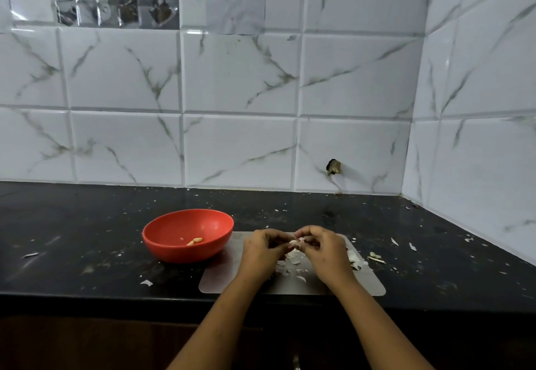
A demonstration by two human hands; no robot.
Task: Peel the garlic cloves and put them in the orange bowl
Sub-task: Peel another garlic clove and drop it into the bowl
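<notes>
The left hand [262,249] and the right hand [324,250] meet above the grey mat [365,284], which lies on the black table [87,239]; both hands pinch one garlic clove [295,243] between curled fingers; the orange bowl [174,250] stands at 9 o'clock from the hands, just beside the mat; one peeled clove [195,241] lies inside it; white skin scraps [293,262] lie on the mat under the hands; more garlic pieces [352,256] lie at 3 o'clock from the right hand.

Bare forearms [223,317], left hand [261,253], right hand [326,253]
</notes>
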